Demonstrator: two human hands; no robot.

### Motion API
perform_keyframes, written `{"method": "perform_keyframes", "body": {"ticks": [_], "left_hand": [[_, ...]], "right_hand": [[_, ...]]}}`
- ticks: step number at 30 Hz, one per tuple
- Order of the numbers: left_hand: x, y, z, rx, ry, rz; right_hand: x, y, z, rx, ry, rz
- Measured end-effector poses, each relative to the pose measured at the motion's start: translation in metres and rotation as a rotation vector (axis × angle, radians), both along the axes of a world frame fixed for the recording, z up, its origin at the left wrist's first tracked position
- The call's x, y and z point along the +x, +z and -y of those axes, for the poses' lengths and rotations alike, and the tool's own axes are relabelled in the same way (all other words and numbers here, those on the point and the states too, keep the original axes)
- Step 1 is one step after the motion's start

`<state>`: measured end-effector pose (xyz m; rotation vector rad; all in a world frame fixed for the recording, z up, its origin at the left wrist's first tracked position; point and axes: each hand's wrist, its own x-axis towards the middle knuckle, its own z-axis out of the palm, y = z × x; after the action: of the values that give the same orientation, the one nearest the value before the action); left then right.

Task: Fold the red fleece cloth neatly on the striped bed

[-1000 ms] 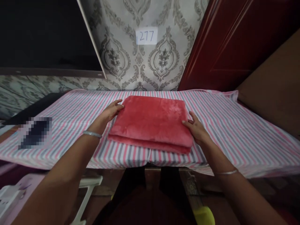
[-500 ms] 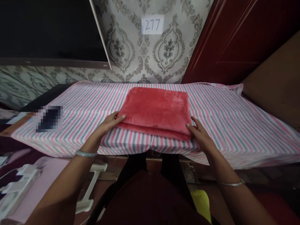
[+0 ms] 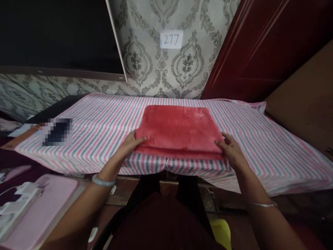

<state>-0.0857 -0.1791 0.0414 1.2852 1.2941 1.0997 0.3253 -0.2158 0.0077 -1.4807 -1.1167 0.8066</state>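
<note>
A folded red plush blanket (image 3: 179,128) lies on the striped cloth (image 3: 104,118) that covers the table. Its lower fold shows along the near edge. My left hand (image 3: 134,140) grips the near left corner, thumb on top and fingers tucked at the side and partly hidden. At the near right corner, my right hand (image 3: 230,147) holds the blanket in the same way, thumb resting on its upper face. A bangle circles each wrist.
Behind the table is a patterned wall with a white paper (image 3: 171,39) marked 277. A dark screen (image 3: 57,34) stands at the left, a dark red door (image 3: 247,48) at the right. A blurred-out object (image 3: 56,132) lies on the cloth's left. A pink surface (image 3: 47,211) stands lower left.
The blanket's near edge has shifted a little to the right and squared up with the table edge, both hands moving with it. The camera view has tilted slightly.
</note>
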Motion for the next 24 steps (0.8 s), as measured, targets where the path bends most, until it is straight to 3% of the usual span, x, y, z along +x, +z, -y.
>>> {"method": "perform_keyframes", "body": {"ticks": [2, 4, 7, 10, 14, 17, 20, 24], "left_hand": [[-0.007, -0.009, 0.01, -0.015, -0.038, -0.075], [-0.012, -0.011, 0.015, 0.048, 0.014, -0.192], [-0.004, 0.002, 0.016, 0.294, 0.123, -0.422], [0.03, 0.022, 0.008, 0.547, -0.029, -0.669], [0.074, 0.024, -0.014, 0.597, -0.205, -0.981], [0.083, 0.007, -0.026, 0.498, -0.236, -1.13], [0.08, -0.01, -0.027, 0.424, -0.26, -1.187], [0.081, -0.018, -0.021, 0.408, -0.279, -1.176]], "right_hand": [[0.006, -0.01, 0.01, -0.097, 0.078, 0.02], [0.01, -0.013, 0.016, -0.117, 0.06, 0.104], [0.006, -0.001, 0.009, 0.04, -0.06, 0.395], [-0.018, 0.023, -0.022, 0.255, 0.03, 0.666], [-0.06, 0.038, -0.074, 0.311, 0.132, 0.869], [-0.078, 0.025, -0.099, 0.145, 0.102, 1.006], [-0.082, 0.003, -0.105, 0.007, 0.083, 1.103], [-0.08, -0.017, -0.098, 0.034, 0.042, 1.155]]}}
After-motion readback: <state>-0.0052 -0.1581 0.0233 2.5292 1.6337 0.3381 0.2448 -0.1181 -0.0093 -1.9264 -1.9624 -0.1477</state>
